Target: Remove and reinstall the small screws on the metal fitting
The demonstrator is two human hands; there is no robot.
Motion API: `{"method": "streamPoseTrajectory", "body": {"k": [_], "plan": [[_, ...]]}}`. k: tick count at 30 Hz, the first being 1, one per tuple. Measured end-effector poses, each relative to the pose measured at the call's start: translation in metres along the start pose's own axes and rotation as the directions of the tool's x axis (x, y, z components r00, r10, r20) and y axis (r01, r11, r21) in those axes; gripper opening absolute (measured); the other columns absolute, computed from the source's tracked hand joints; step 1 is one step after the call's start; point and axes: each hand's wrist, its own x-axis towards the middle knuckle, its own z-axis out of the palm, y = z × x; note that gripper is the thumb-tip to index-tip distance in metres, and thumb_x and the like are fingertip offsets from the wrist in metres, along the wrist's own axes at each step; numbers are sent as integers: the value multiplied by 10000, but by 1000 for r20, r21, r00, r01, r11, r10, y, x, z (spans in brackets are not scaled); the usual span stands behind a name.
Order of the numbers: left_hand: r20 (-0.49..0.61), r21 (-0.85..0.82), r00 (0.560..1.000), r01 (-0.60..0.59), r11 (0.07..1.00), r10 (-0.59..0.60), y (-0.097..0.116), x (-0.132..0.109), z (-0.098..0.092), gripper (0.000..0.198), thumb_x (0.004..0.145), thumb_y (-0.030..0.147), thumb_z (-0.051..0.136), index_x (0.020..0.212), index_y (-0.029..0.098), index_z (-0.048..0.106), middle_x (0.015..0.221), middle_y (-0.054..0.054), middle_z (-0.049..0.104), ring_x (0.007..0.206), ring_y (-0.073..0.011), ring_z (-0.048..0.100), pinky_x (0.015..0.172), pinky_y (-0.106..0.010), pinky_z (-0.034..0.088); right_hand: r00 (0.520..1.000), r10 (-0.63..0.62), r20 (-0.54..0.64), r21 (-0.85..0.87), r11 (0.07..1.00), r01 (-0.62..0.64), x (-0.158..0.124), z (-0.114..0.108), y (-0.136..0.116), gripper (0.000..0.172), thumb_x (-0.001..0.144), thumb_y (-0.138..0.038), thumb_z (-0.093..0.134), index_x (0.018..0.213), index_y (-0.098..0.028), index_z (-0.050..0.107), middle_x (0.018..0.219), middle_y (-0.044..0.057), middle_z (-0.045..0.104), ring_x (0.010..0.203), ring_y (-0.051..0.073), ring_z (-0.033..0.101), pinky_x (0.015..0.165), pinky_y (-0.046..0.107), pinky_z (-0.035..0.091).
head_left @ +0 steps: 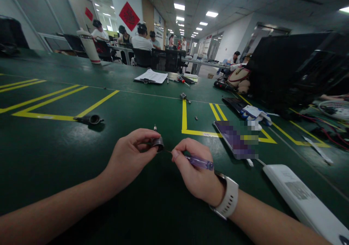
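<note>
My left hand (130, 157) pinches a small dark metal part (157, 143) with a pin sticking up from it, held just above the green table (54, 154). My right hand (192, 167) grips a small screwdriver with a clear purple handle (200, 162). Its thin shaft points left at the part and reaches it. A pale watch (228, 198) sits on my right wrist.
A dark tubular part (89, 119) lies to the left by yellow floor-style lines. Small screws and a metal piece (184, 97) lie farther back. A phone (236, 139), white gloves (255, 113) and a white power strip (302, 197) lie right. Several people sit at far tables.
</note>
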Motion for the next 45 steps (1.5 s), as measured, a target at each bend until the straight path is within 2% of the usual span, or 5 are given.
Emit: {"method": "streamPoseTrajectory", "body": {"k": [9, 25, 33, 37, 45], "plan": [[203, 254, 965, -215, 943, 165, -10, -4, 2, 223, 678, 140, 561, 845, 221, 684, 934, -39, 647, 833, -194, 627, 661, -303, 554, 957, 290, 28, 270, 919, -286, 4, 3, 18, 186, 726, -157, 482, 546, -192, 454, 482, -60, 404, 453, 98, 406, 445, 225, 331], [410, 387, 801, -585, 713, 435, -23, -4, -2, 281, 751, 96, 470, 920, 217, 659, 1029, -63, 641, 948, -205, 594, 808, -349, 503, 949, 266, 171, 416, 854, -314, 2, 6, 21, 192, 749, -176, 505, 560, -180, 468, 488, -65, 431, 465, 84, 412, 453, 210, 328], [46, 311, 991, -136, 941, 128, -13, 9, -1, 183, 694, 208, 559, 865, 191, 621, 916, -51, 643, 859, -205, 622, 725, -330, 534, 906, 303, 295, 399, 823, -404, 3, 5, 19, 169, 800, -197, 479, 648, -164, 543, 546, -37, 531, 527, 103, 520, 523, 233, 414], [9, 218, 993, 110, 970, -115, -5, 12, 1, 242, 666, 271, 610, 889, 177, 622, 733, -12, 655, 667, -172, 634, 583, -279, 517, 896, 324, 303, 344, 840, -420, 1, 8, 22, 187, 816, -203, 466, 653, -163, 550, 543, -29, 545, 532, 109, 537, 541, 245, 429], [-4, 70, 968, 250, 966, -251, 3, 7, 4, 268, 632, 275, 659, 883, 179, 656, 625, 12, 650, 576, -152, 613, 482, -237, 465, 880, 354, 316, 144, 899, -414, 2, 9, 22, 199, 829, -191, 441, 670, -167, 558, 574, -23, 564, 542, 101, 535, 526, 227, 410]]}}
